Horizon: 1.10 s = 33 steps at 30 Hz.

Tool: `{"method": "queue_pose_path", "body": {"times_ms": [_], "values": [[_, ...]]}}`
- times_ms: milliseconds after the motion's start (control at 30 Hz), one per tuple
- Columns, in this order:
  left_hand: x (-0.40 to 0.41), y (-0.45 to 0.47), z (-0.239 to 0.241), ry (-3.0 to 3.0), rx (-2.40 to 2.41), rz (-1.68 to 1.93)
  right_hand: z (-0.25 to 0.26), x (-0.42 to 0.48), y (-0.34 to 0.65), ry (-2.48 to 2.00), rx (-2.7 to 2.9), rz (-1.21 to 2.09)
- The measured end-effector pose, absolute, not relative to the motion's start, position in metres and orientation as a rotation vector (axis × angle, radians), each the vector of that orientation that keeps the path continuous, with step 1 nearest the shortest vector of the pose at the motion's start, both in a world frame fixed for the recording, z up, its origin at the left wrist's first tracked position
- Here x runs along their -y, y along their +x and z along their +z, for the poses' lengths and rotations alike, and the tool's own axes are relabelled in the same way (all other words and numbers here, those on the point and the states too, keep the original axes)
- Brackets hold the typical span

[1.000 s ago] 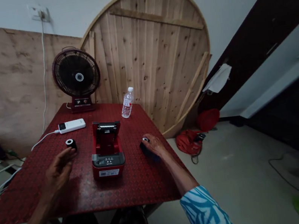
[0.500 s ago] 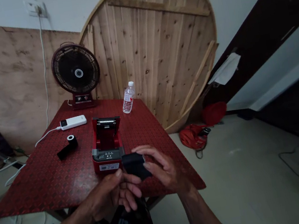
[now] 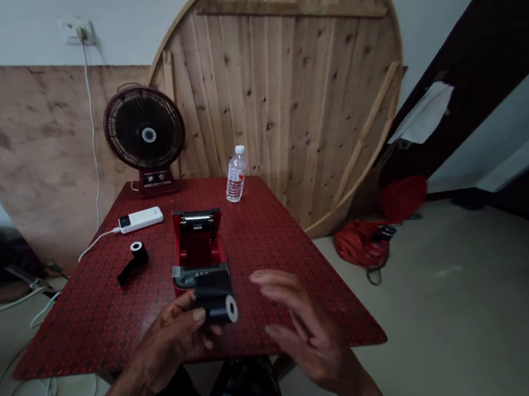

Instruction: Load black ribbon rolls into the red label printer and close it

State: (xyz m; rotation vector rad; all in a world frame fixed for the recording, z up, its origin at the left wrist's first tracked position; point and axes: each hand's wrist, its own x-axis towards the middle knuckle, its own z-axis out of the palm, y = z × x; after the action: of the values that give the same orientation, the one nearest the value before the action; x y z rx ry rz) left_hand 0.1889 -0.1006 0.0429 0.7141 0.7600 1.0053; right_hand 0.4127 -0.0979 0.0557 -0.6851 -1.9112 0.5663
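Observation:
My left hand grips a black roll with a white core end, held just in front of the small red printer. The printer stands on the red table with its lid open. My right hand hovers to the right of the roll, fingers spread and holding nothing. A second black roll, partly unwound, lies on the table to the left of the printer.
A white power bank with a cable lies at the table's back left, a red fan and a water bottle stand at the back. A round wooden tabletop leans on the wall. Red bags lie on the floor to the right.
The roll has passed from my right hand into my left. My right hand has let go and opened. The view shifted slightly right.

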Motion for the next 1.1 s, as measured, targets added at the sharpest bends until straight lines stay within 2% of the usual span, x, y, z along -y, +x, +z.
{"method": "queue_pose_path", "body": {"times_ms": [167, 333, 433, 567, 667, 900, 1100], "values": [[0.063, 0.155, 0.051, 1.062, -0.979, 1.309, 0.006, 0.067, 0.433, -1.004, 1.521, 0.531], [0.016, 0.151, 0.055, 1.453, -1.218, 1.148, -0.061, 0.037, 0.447, -1.178, 1.671, 0.581], [-0.008, 0.155, 0.049, 1.738, -1.327, 1.012, -0.079, 0.035, 0.449, -1.212, 1.701, 0.608], [-0.031, 0.157, 0.043, 2.030, -1.448, 0.771, -0.079, 0.038, 0.449, -1.213, 1.703, 0.639], [-0.033, 0.156, 0.046, 1.966, -1.422, 0.684, -0.076, 0.039, 0.449, -1.227, 1.688, 0.640], [0.002, 0.168, 0.063, 1.481, -1.204, 0.960, -0.071, 0.038, 0.450, -1.234, 1.617, 0.685], [0.033, 0.206, 0.066, 1.239, -1.095, 1.209, -0.027, 0.067, 0.419, -1.189, 1.421, 0.648]]}}
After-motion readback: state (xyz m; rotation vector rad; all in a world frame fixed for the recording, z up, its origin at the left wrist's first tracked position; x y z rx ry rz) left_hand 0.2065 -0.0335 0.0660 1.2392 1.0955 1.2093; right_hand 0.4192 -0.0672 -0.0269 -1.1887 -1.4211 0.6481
